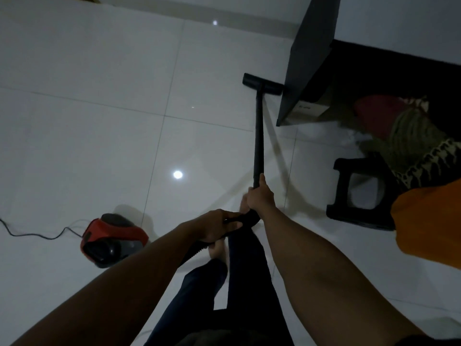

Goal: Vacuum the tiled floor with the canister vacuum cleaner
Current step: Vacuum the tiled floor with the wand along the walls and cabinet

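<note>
Black wand (259,136) is clamped in the right hand (258,196), left hand (219,228) wrapped round the hose grip (249,217). Nozzle (262,83) sits flat on the floor (99,71) just beside the dark cabinet (306,58); red vacuum (113,239) sits well apart, back left. I'd hug that cabinet slowly.

Dim room, lamp glare on glossy floor (99,71), soft blur

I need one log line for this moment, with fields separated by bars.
right hand: grips wand | left hand: grips hose | floor head: on tiles, beside dark board | canister: on floor, left
</note>
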Demonstrator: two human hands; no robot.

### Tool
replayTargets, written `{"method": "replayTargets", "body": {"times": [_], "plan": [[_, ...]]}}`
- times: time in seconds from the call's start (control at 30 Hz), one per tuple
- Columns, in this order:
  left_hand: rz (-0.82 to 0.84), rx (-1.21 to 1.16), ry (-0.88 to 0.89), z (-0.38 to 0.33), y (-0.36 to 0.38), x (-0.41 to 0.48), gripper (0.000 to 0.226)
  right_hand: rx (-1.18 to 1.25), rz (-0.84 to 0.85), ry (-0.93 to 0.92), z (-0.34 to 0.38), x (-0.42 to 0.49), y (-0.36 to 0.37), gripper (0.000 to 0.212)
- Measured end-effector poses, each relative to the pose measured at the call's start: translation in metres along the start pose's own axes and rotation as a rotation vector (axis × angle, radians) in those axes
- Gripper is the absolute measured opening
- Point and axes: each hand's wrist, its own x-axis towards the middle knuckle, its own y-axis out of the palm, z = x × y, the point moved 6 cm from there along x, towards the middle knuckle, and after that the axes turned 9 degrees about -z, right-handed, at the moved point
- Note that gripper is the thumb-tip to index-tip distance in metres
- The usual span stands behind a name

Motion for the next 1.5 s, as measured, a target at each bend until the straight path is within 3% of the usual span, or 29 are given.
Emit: {"method": "replayTargets", "body": {"times": [0.2, 0.5, 0.87, 1.17, 1.5], "plan": [[-0.015, -0.01, -0.026, -0.044, -0.064, 0.053, 0.049, 0.034, -0.006, 0.019, 0.071, 0.059, -0.027, 0.07], [-0.003, -0.076, -0.072, -0.096, -0.139, 0.121, 0.049, -0.102, -0.015, 0.011, 0.159, 0.132, -0.074, 0.064], [-0.023, -0.096, -0.115, -0.124, -0.172, 0.162, 0.054, -0.221, -0.048, -0.008, 0.2, 0.186, -0.088, 0.067], [-0.063, -0.087, -0.093, -0.122, -0.166, 0.154, 0.054, -0.197, -0.086, -0.063, 0.199, 0.177, -0.091, 0.064], [-0.1, -0.207, -0.117, -0.06, -0.14, 0.081, 0.046, -0.356, 0.039, -0.259, 0.193, 0.097, -0.033, 0.065]]}}
